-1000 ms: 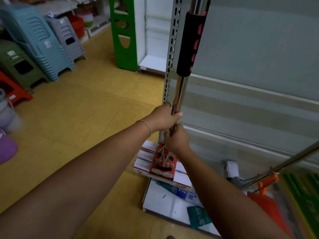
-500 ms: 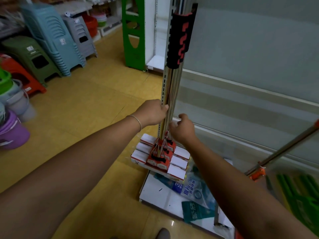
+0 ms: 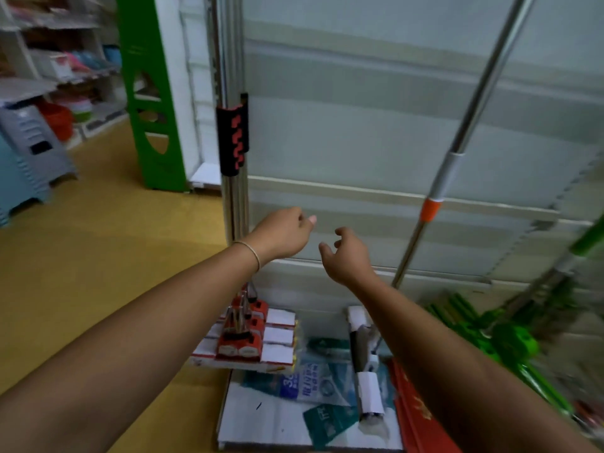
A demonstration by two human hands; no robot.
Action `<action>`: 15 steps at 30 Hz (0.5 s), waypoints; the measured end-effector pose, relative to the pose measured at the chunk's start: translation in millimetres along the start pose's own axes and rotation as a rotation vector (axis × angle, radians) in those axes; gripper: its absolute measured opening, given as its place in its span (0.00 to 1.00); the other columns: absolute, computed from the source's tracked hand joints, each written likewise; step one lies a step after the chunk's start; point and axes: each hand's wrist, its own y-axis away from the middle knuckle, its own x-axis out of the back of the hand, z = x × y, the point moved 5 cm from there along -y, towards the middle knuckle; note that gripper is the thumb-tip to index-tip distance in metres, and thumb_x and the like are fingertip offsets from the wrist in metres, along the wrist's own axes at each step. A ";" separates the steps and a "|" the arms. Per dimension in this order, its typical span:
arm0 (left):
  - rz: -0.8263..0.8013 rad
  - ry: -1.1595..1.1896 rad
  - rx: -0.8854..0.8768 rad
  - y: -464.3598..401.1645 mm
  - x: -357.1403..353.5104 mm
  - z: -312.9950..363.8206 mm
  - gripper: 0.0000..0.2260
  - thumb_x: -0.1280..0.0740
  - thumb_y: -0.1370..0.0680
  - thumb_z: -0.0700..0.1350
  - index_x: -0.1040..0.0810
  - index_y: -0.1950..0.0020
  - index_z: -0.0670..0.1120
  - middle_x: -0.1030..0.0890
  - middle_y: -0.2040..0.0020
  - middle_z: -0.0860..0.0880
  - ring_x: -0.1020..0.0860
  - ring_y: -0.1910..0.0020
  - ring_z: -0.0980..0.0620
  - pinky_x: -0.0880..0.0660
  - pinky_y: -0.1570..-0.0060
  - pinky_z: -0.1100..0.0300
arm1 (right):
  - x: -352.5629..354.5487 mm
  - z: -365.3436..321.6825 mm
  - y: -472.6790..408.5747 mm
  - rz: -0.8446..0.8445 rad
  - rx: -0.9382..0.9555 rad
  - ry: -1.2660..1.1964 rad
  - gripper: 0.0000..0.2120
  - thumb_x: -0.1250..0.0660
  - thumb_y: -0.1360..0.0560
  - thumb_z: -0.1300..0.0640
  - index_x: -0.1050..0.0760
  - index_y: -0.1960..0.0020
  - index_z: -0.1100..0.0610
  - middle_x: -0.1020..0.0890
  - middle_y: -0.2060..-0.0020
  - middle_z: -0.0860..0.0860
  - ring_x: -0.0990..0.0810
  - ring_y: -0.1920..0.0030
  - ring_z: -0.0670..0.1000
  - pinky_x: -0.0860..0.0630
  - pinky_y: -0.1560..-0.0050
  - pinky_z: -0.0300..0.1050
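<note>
Yellow shop floor (image 3: 98,256) runs up to a grey shelf panel (image 3: 359,142). At the left edge of this panel the steel mop poles (image 3: 235,204) stand upright and close together. A black-and-red foam grip (image 3: 232,138) sits high on them, and the red mop heads (image 3: 243,335) are at their foot. The left hand (image 3: 282,235) is just right of the poles, not touching them; its fingers are curled in and hold nothing. The right hand (image 3: 346,256) is further right of the poles, fingers loosely bent and a little apart — also empty. Well to the right of the poles leans an orange-collared pole (image 3: 430,209), and far right of the poles lie green brooms (image 3: 510,341).
</note>
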 end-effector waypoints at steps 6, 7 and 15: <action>0.071 0.060 -0.110 7.3 -7.2 51.1 0.20 0.44 0.19 0.58 0.26 0.38 0.43 0.20 0.44 0.43 0.23 0.46 0.42 0.29 0.51 0.55 | 57.3 23.2 20.7 0.085 -0.051 0.024 0.28 0.34 0.22 0.48 0.35 0.27 0.59 0.22 0.35 0.60 0.23 0.36 0.59 0.26 0.37 0.51; 0.076 0.070 -0.117 6.4 -8.5 56.4 0.21 0.44 0.19 0.58 0.27 0.37 0.44 0.20 0.42 0.43 0.23 0.44 0.42 0.30 0.50 0.55 | 65.0 27.4 21.7 0.094 -0.055 0.026 0.28 0.34 0.22 0.48 0.35 0.27 0.59 0.23 0.35 0.60 0.23 0.36 0.59 0.26 0.37 0.52; 0.039 0.098 -0.113 -22.0 -46.6 99.5 0.23 0.43 0.19 0.58 0.28 0.34 0.43 0.22 0.38 0.42 0.25 0.40 0.42 0.32 0.47 0.56 | 109.3 81.7 -0.6 0.109 -0.053 0.056 0.27 0.34 0.22 0.51 0.34 0.27 0.60 0.21 0.39 0.59 0.22 0.38 0.58 0.26 0.39 0.51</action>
